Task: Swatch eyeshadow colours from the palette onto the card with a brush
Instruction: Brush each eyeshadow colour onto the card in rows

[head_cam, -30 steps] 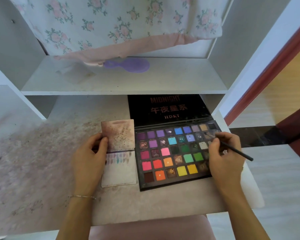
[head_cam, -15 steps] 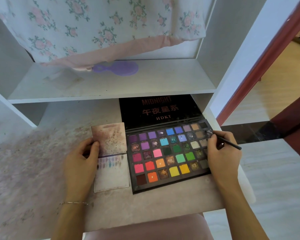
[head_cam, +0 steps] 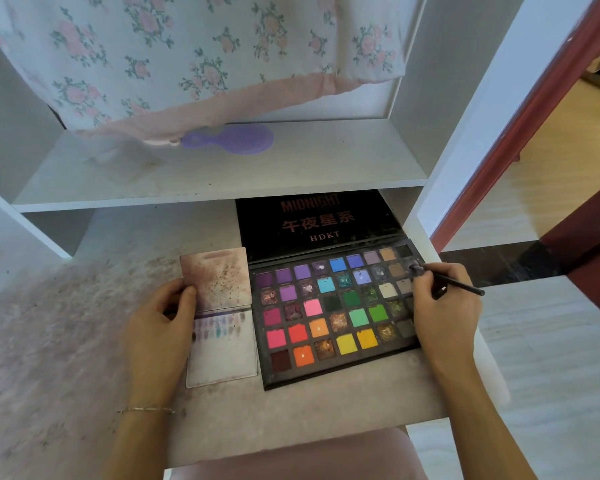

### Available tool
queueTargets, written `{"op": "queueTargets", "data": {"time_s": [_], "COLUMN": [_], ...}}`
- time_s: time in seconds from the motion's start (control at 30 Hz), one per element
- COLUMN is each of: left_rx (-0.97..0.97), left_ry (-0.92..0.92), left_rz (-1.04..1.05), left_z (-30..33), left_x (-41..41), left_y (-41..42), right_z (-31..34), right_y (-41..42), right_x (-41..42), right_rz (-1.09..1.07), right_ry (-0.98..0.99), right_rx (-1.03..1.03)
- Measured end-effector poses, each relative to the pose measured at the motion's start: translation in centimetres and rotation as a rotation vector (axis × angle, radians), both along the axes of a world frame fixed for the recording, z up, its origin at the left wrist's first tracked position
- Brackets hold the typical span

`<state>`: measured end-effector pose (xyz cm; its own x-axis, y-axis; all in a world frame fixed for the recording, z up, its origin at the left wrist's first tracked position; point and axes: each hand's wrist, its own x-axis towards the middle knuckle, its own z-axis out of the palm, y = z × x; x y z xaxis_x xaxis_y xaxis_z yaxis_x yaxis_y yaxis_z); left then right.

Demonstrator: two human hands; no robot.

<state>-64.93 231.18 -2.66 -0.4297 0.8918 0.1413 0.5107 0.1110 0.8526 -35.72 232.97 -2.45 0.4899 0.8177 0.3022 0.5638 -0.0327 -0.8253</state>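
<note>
An open black eyeshadow palette [head_cam: 333,317] with several bright pans lies on the desk, its lid propped up behind. Left of it lies a folded white card [head_cam: 222,355] with a row of faint colour swatches near its fold; its stained upper flap stands up. My left hand [head_cam: 160,327] holds the card's left edge, thumb on the upper flap. My right hand [head_cam: 444,313] grips a thin black brush [head_cam: 454,281], whose tip touches a dark pan near the palette's top right corner.
The dusty desk top [head_cam: 66,341] is stained with powder. A white shelf [head_cam: 222,174] above holds a purple hairbrush [head_cam: 236,138] and a floral cloth [head_cam: 187,57] hangs over it. A pink seat [head_cam: 291,459] is below. The desk's right edge drops to the floor.
The view shifted slightly. My right hand keeps the brush tip at the top right pans, nudging it a little. My left hand stays on the card.
</note>
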Motion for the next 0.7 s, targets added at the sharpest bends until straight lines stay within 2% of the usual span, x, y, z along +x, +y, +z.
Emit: {"op": "queueTargets", "data": {"time_s": [0.43,0.7], "left_rx": [-0.001,0.016], "left_ry": [-0.004,-0.026], "left_rz": [0.006,-0.002], "left_z": [-0.01,0.05], "left_x": [-0.09,0.01], "left_y": [0.05,-0.06], "right_z": [0.09,0.67], "right_y": [0.07,-0.52], "right_x": [0.0,-0.98], "right_rz": [0.013,0.073], "right_ry": [-0.019,0.029], "right_rx": [-0.02,0.076]}}
